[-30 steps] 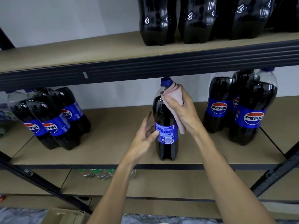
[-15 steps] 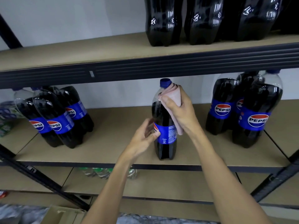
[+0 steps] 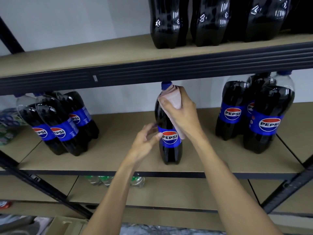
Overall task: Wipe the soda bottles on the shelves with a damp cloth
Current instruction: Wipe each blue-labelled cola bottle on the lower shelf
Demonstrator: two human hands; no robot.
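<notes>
A dark Pepsi bottle with a blue cap stands upright in the middle of the middle shelf, its logo facing me. My right hand grips a folded pink cloth and presses it against the bottle's neck and shoulder, just below the cap. The cloth's tail hangs down the bottle's right side. My left hand holds the bottle at the left edge of its blue label, thumb on the front and fingers curled round the side, slightly blurred.
Several Pepsi bottles stand grouped at the shelf's left and more Pepsi bottles at the right. Dark bottles line the upper shelf, whose black beam sits just above the cap. Green-capped bottles lie on the lower shelf.
The bottle has turned on the spot: its barcode side faced me before, now the logo does. My left hand worked round its left side. The right hand stayed at the neck with the cloth.
</notes>
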